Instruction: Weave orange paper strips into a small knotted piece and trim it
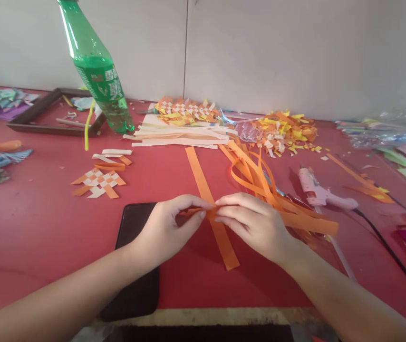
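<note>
Left of orange strip (228, 251), green bottle (96, 73) part-filled with liquid (119, 115)

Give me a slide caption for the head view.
Left hand and right hand work an orange strip, with a woven piece, glue gun and bottle on the red table.

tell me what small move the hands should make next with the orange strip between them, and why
Probably press the crossing flat: the left hand pinches a narrow orange piece that seems to cross the long orange strip, and the right hand meets it there. The fingers hide whether it is creased.
</note>
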Demonstrator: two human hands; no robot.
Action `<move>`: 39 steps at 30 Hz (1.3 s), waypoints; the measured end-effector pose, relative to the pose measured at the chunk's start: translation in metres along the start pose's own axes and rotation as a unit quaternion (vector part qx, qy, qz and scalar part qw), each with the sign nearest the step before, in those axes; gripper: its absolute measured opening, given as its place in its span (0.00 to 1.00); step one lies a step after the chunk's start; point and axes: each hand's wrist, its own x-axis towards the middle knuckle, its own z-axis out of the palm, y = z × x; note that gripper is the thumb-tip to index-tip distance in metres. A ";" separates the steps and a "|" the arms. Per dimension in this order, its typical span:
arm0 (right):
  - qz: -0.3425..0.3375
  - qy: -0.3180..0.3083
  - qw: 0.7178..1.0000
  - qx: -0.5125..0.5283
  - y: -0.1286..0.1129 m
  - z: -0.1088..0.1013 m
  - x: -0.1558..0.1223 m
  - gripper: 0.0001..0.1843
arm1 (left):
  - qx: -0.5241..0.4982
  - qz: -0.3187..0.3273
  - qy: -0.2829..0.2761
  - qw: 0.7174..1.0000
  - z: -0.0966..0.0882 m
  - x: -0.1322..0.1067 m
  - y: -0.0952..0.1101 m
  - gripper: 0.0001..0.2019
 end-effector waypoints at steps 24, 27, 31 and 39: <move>-0.021 0.070 0.995 -0.075 -0.006 -0.002 0.006 0.08 | -0.010 -0.013 0.068 0.998 0.003 0.000 0.002 0.09; -0.052 0.119 0.972 -0.198 -0.009 -0.004 0.003 0.13 | -0.066 -0.058 0.088 0.992 0.003 0.004 0.001 0.16; -0.107 0.081 0.985 -0.110 -0.016 -0.005 -0.002 0.13 | -0.100 -0.066 0.122 0.985 0.002 0.006 0.002 0.13; 0.217 -0.050 0.917 0.330 -0.013 0.015 0.001 0.12 | -0.160 0.029 0.078 0.984 0.005 -0.001 0.010 0.09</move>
